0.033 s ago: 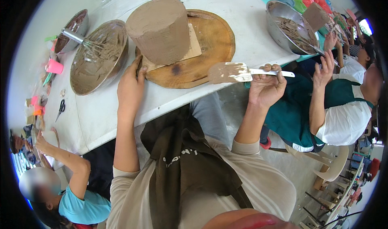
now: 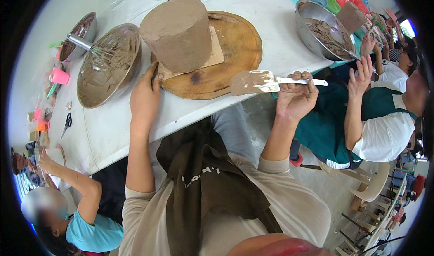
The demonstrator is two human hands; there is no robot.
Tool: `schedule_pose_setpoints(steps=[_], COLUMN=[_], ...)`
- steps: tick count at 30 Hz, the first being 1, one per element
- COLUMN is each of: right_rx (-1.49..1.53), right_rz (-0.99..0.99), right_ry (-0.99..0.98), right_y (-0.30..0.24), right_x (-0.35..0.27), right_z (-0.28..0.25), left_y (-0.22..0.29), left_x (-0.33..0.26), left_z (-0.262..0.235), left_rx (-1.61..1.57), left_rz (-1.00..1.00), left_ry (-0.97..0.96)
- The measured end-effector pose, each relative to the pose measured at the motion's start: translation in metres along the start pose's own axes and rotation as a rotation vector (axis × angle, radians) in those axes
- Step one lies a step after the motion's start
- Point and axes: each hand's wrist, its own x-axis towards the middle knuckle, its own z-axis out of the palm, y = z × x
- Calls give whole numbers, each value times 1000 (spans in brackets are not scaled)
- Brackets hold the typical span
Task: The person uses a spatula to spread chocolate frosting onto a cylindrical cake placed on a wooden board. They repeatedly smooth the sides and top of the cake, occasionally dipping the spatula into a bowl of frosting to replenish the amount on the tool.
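Note:
A tall round cake coated in brown frosting [image 2: 178, 32] stands on a square card on a round wooden board [image 2: 237, 52] on the white table [image 2: 131, 134]. My left hand [image 2: 144, 98] rests on the near left rim of the wooden board, fingertips close to the cake's base. My right hand [image 2: 296, 98] is off the table's front edge, holding a flat spatula [image 2: 255, 81] by its white handle. The blade is smeared with brown frosting and points left, just in front of the board.
A metal bowl of brown frosting with a whisk [image 2: 106, 68] sits left of the board, a smaller bowl [image 2: 79, 32] behind it. Scissors [image 2: 67, 122] and a pink cup [image 2: 58, 76] lie at the far left. Another bowl [image 2: 323, 30] and a person in a green apron [image 2: 379, 125] are on the right.

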Motion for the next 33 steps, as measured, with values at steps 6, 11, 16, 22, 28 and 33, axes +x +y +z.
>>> schedule_pose_setpoints(steps=[6,11,16,22,28,33], right_rx=[-28,-91,-310,-799,-1000,-1062], right_rz=[44,34,-213,-456,-460,-446], right_ry=[-20,-62,-140,-397,-555,-541], right_y=[0,5,-3,2,32,46], right_x=[-9,-20,-24,0,-5,2], right_z=[1,14,35,78,108,113], left_y=[4,4,-5,-12,-14,-11], left_x=[22,39,54,52,41,37], left_z=[9,8,16,20,15,15], left_rx=[3,31,35,52,-5,-18], left_rz=[61,101,113,149,150,141], left_ry=[-62,-100,-131,-83,-155,-117])
